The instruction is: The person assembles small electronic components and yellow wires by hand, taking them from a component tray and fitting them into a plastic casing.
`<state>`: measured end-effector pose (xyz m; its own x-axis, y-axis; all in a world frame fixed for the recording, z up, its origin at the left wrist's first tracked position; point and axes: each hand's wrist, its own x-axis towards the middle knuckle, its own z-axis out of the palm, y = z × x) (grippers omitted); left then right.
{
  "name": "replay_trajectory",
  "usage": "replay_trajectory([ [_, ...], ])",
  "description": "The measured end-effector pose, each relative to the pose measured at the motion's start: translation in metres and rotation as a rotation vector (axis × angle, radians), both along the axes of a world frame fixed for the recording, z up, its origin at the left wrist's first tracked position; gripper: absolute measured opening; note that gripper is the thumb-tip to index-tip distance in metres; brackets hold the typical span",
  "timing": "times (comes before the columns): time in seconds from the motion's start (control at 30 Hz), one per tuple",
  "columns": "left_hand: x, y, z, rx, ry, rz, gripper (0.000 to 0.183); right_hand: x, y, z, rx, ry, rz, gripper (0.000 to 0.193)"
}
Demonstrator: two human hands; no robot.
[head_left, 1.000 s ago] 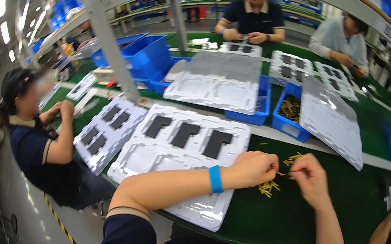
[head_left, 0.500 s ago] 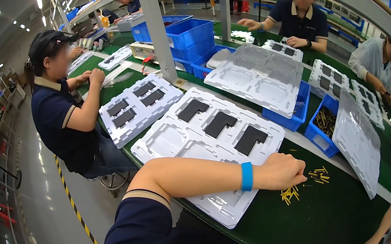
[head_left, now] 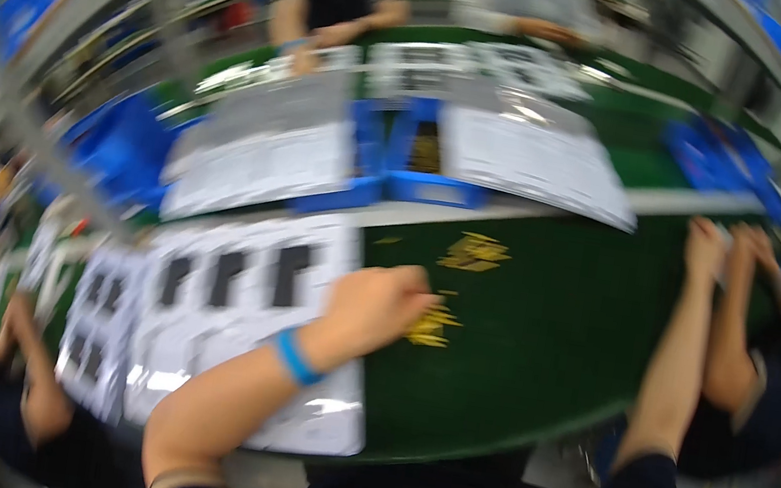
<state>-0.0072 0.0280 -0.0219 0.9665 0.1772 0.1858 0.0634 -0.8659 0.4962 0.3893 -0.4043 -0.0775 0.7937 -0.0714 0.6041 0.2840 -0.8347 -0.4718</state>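
The view is smeared by motion. My left hand (head_left: 372, 310), below a blue wristband, is closed just right of the white tray (head_left: 313, 424). Its fingertips are at a small pile of yellow strips (head_left: 434, 326); whether one is in them is hidden. A second loose pile of yellow strips (head_left: 476, 252) lies beyond it on the green tabletop. Three black L-shaped pieces (head_left: 227, 278) sit in the tray's far row. My right hand (head_left: 705, 249), far off to the right, looks curled closed near the table's pale strip; I cannot make out anything in it.
Blue bins (head_left: 434, 190) stand behind the piles, one holding many small strips. White trays (head_left: 534, 164) lean across them. A co-worker's arms (head_left: 735, 316) are close beside my right arm. More people sit across the table and at the left, beside another filled tray (head_left: 98, 332).
The view has swung to the right, so the trays and bins appear farther left. My left hand stays by the near strip pile. More of my right arm shows.
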Motion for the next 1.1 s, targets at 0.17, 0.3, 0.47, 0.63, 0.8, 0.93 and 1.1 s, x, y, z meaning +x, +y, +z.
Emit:
replay_trajectory([
  [0.17, 0.001, -0.013, 0.018, -0.013, 0.037, -0.007, 0.02, -0.007, -0.014, 0.006, 0.12, -0.095, -0.233, 0.014],
  [0.3, 0.007, -0.022, 0.022, -0.005, 0.045, -0.03, 0.02, -0.004, -0.061, -0.005, 0.378, -0.009, -0.13, 0.015],
  [0.47, 0.005, -0.024, 0.023, -0.009, 0.107, 0.008, 0.017, 0.017, -0.062, -0.018, 0.324, -0.03, -0.082, 0.015],
  [0.63, 0.005, -0.022, 0.022, -0.014, 0.118, 0.012, 0.016, 0.016, -0.054, -0.013, 0.354, 0.111, -0.043, 0.02],
  [0.8, 0.005, -0.023, 0.021, -0.026, 0.097, 0.009, 0.017, -0.005, -0.041, -0.005, 0.382, 0.158, 0.014, 0.019],
  [0.93, 0.005, -0.018, 0.019, -0.025, 0.093, -0.012, 0.016, -0.042, -0.013, -0.003, 0.428, 0.218, 0.17, 0.018],
  [1.1, 0.002, -0.025, 0.024, -0.047, 0.041, -0.07, 0.024, -0.157, 0.05, 0.009, 0.434, 0.335, 0.473, 0.012],
])
